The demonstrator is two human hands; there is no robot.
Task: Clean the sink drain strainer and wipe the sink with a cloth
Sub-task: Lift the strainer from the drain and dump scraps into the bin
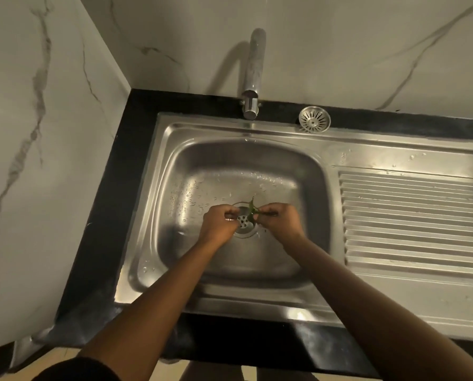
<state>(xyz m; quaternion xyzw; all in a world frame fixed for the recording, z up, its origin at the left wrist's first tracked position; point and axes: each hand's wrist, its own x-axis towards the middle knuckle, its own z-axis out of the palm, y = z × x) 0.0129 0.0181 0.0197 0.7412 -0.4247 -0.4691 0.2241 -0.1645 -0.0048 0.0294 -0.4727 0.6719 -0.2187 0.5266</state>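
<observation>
While the steel sink (257,273) sits in the left end of the black tabletop (136,160), its ribbed draining board (411,215) running off to the right, both hands work over the drain (245,222) in the middle of the basin floor. The tap (253,75) stands at the back edge and I see no water running. The strainer (314,118) is out of the drain and rests on the back rim of the sink, right of the tap. The left hand (220,224) is curled at the drain's left edge, its grip pressed together; whether it holds anything I cannot tell. The right hand (280,221) pinches a green scrap (252,208), leaf-like, just above the holes. The step in hand looks like clearing debris from the drain. Next, the scrap needs lifting clear without dropping bits into the holes, then discarding. No cloth is in view, so wiping seems not yet begun.
</observation>
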